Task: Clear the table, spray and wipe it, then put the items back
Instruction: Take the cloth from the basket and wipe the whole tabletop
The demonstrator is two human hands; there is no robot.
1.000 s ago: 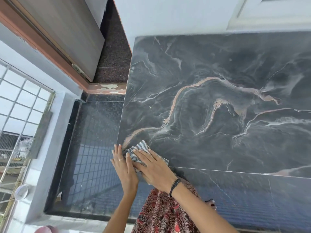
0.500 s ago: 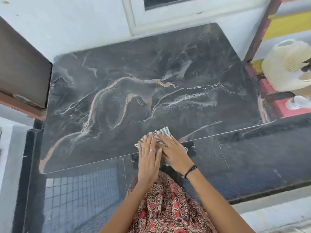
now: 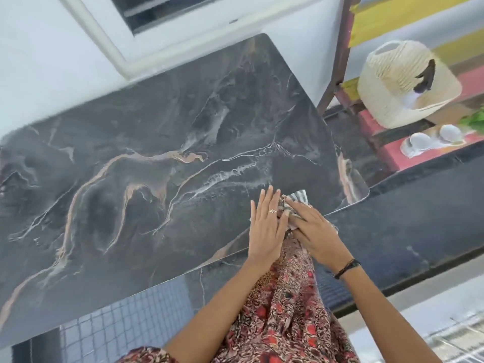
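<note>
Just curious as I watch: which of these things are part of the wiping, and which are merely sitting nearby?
In the job: table, cloth, left hand, right hand.

Nearby: basket, two white cups, shelf, window frame.

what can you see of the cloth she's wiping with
The cloth is a small rag, striped grey and white, looking like thin woven cotton. It lies bunched on the dark marble tabletop near its front right edge. The left hand and right hand press flat on it, hiding most of it.
</note>
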